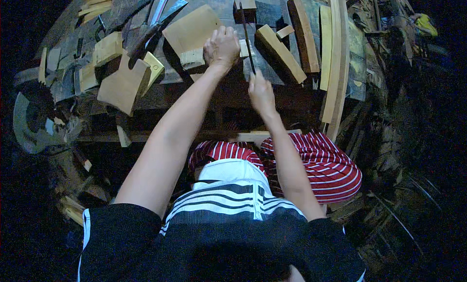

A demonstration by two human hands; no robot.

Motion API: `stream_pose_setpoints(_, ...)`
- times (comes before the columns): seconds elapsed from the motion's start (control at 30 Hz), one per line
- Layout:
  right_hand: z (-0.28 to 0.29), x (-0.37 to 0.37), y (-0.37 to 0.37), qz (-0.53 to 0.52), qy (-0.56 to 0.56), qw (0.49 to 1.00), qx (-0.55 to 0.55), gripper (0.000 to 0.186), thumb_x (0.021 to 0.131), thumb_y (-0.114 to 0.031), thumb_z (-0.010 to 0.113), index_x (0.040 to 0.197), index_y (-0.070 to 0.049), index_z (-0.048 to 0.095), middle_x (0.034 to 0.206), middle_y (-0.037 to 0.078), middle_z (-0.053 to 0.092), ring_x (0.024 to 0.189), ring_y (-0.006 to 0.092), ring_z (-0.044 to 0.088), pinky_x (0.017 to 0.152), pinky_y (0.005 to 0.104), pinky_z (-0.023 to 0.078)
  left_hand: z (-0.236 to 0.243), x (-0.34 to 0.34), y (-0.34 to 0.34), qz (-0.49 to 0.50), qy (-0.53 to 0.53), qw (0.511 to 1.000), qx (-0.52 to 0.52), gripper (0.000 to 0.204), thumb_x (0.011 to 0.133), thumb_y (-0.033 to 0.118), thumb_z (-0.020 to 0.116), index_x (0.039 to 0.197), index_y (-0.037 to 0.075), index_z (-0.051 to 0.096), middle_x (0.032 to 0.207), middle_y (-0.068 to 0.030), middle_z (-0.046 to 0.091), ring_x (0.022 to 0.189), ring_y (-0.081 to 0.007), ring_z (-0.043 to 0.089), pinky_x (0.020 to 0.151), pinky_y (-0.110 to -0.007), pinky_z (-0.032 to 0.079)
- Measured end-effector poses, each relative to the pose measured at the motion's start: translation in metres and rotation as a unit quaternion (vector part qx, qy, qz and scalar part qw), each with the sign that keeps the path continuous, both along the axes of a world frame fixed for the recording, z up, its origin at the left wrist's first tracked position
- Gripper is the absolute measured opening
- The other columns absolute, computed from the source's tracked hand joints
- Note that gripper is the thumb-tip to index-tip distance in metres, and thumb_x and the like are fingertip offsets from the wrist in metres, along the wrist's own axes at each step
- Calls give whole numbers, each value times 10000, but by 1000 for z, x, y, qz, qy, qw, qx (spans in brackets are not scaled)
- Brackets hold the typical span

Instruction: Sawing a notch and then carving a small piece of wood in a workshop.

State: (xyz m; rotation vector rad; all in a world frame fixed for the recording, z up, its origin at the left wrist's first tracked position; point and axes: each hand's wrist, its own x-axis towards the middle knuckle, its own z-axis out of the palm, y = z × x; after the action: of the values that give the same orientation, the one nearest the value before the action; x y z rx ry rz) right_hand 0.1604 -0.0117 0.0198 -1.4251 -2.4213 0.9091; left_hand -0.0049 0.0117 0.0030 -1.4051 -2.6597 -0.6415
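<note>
At the near edge of the workbench (272,78), my left hand (223,47) is closed and presses down on a pale wooden block (193,57). The block shows on both sides of my fist. My right hand (261,91) is closed round the near end of a long thin dark tool (246,36), which points away from me across the bench. The tool passes by the block's right end; whether it is a file or a saw seen edge-on, I cannot tell. A broad flat wooden board (193,29) lies just beyond my left hand.
Thick wooden beams (281,53) and long curved strips (335,58) lie on the right. To the left are a notched wooden piece (124,85), a squared block (108,48) and a handsaw (134,10). A small block (245,4) sits at the back. A toothed disc (39,99) stands far left.
</note>
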Motion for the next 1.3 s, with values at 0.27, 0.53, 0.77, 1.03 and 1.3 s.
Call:
stream_pose_setpoints(0.27,8,3,-29,-40,-26,998,-42,191,932,-201,437,994,-32,499,653,301,555,638,469,564,536,560,426,-23,-11,-1,1,1,1000,11,149,811,254,557,808,105,572,838,-61,559,852,-243,579,681,-417,478)
stream_pose_setpoints(0.53,0,-23,25,-37,-34,998,-22,219,929,-261,420,999,-61,479,700,275,601,681,456,599,606,563,475,-16,3,14,-5,23,1000,0,168,845,253,523,826,103,597,850,-66,576,840,-248,582,678,-415,479)
stream_pose_setpoints(0.77,3,5,-16,-55,-38,995,-76,237,931,-290,412,989,-68,471,720,263,613,684,456,605,611,567,478,-23,-3,7,-8,54,998,-2,158,828,251,538,789,103,577,834,-71,568,813,-248,577,642,-411,470)
stream_pose_setpoints(1.03,-9,-20,39,-38,-9,996,-75,302,929,-288,401,915,-11,520,768,294,600,749,483,586,688,577,456,-17,5,14,-12,36,998,-56,234,890,277,464,872,83,593,927,-97,581,862,-286,597,694,-416,506)
stream_pose_setpoints(1.3,10,-16,70,43,-39,970,-238,394,924,-322,397,881,27,577,873,272,604,870,433,586,743,491,458,-33,-5,8,-58,99,992,-57,197,879,263,486,797,99,556,827,-90,558,814,-259,571,652,-407,474)
